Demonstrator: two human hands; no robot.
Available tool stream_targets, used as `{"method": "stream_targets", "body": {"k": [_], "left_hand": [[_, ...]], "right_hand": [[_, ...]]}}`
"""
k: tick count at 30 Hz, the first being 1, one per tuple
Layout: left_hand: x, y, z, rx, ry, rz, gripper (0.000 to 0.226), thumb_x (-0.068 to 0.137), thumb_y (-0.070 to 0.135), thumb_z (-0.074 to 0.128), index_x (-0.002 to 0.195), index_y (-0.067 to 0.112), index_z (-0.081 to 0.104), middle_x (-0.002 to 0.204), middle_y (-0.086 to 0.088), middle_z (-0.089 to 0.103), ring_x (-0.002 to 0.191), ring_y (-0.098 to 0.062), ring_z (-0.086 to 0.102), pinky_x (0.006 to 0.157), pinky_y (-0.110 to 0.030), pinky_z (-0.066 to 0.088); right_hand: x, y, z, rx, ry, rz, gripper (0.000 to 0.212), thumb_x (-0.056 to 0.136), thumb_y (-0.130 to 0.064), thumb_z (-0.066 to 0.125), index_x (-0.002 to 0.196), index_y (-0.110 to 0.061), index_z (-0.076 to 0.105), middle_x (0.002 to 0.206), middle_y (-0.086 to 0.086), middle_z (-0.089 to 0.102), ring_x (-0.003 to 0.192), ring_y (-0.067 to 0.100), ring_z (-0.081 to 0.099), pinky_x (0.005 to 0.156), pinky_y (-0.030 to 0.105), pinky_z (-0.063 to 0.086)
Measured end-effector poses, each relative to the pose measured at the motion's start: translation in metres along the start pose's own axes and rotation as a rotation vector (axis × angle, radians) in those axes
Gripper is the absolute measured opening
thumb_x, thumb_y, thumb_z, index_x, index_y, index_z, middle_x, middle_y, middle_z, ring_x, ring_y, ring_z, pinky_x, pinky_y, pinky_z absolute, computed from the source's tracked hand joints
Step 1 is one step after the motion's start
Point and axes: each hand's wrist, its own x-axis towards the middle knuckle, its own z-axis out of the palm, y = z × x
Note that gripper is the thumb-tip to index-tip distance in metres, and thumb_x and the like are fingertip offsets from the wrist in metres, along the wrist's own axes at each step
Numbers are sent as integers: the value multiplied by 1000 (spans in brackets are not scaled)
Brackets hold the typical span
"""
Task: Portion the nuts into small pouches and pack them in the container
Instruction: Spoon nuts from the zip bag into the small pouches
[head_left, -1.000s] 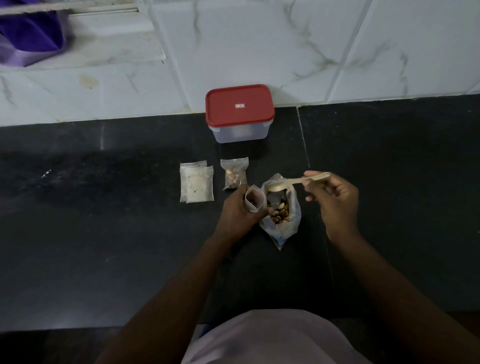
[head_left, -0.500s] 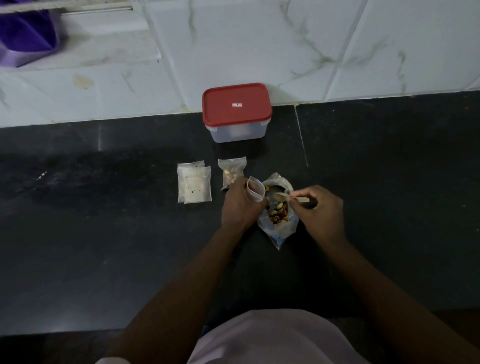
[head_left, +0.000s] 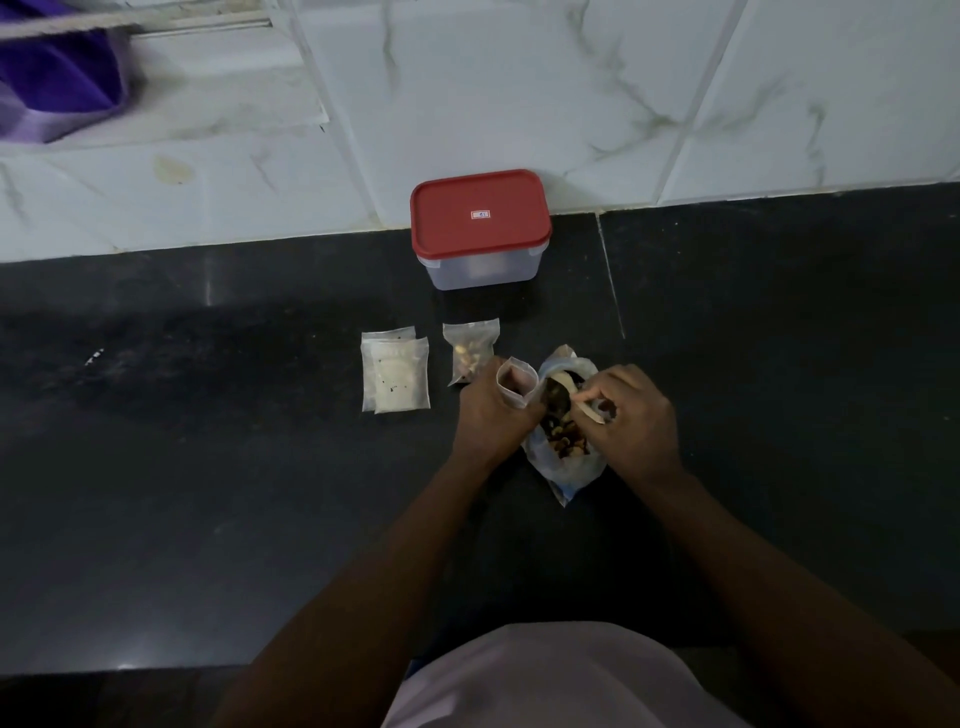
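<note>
Left hand (head_left: 488, 410) gripped open pouch (head_left: 515, 382); right hand (head_left: 631, 421) pinched spoon (head_left: 582, 402) inside nut bag (head_left: 563, 452). Modest scoop looked safest.

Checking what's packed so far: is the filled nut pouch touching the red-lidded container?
Apart. The head view shows a strip of bare black counter between the filled nut pouch and the red-lidded container behind it.

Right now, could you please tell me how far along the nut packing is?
Done: one filled pouch on the counter. In hand: the left hand holds a small pouch open; the right hand holds a spoon in the nut bag. Left: spare pouches to fill, and the lidded container to pack.
</note>
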Motion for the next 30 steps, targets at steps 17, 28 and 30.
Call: {"method": "stream_targets", "body": {"k": [17, 28, 30], "left_hand": [[5, -12, -3, 14, -33, -45, 37, 81, 24, 84, 110, 17, 62, 102, 6, 70, 94, -5, 67, 81, -25, 56], [-10, -20, -20, 42, -66, -69, 40, 80, 23, 86, 111, 25, 61, 105, 14, 67, 99, 4, 63, 84, -17, 51], [-13, -23, -21, 23, -71, -71, 40, 79, 24, 87, 109, 26, 61, 106, 12, 69, 100, 2, 64, 86, -21, 53]], "right_hand": [[-4, -2, -37, 99, -259, 47, 14, 74, -12, 87, 80, -19, 76, 80, -13, 66, 78, 0, 58, 67, 31, 54], [34, -3, -48, -69, -272, 12, 12, 80, -25, 82, 91, -22, 79, 86, -5, 67, 85, 10, 58, 70, 33, 53], [39, -6, -47, -87, -332, -20, 11, 80, -23, 83, 91, -22, 80, 87, -5, 67, 85, 9, 57, 70, 31, 51]]}}
